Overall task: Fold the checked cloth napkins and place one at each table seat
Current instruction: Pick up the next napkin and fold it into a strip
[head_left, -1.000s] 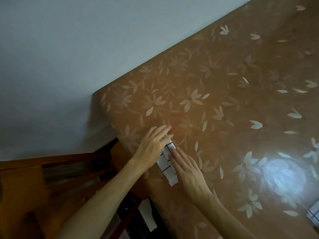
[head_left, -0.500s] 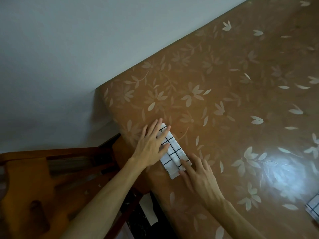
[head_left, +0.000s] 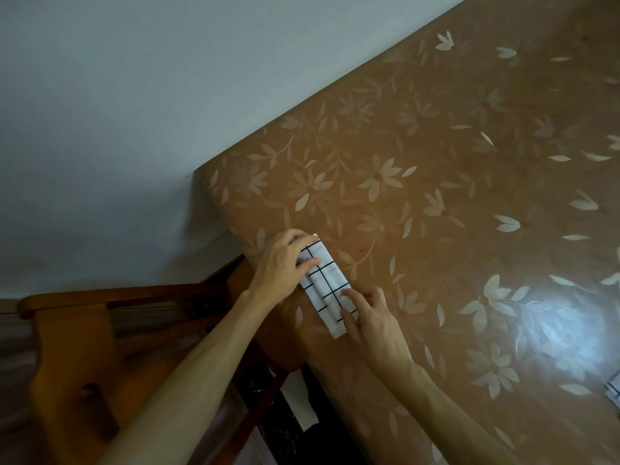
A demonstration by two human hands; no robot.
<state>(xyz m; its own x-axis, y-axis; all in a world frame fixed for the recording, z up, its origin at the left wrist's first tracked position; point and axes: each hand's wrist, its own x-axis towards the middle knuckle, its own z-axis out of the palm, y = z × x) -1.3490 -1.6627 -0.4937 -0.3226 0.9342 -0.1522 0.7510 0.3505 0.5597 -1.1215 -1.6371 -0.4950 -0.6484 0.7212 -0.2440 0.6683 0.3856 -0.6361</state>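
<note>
A white napkin with black checks [head_left: 327, 283], folded into a narrow strip, lies near the left edge of the brown flower-patterned table [head_left: 453, 203]. My left hand [head_left: 283, 263] rests on its far end, fingers curled over the cloth. My right hand [head_left: 370, 317] presses flat on its near end with fingers spread. Both hands hold the strip down against the table. A second checked napkin [head_left: 614, 392] shows only as a corner at the right edge of the view.
A wooden chair [head_left: 80, 337] stands below the table's left edge, close to my left forearm. A pale wall [head_left: 167, 95] runs along the table's far side. A bright light reflection lies on the table at the right.
My hands have slid apart along the napkin, the left toward its far end and the right toward its near end. More of the checked strip shows between them.
</note>
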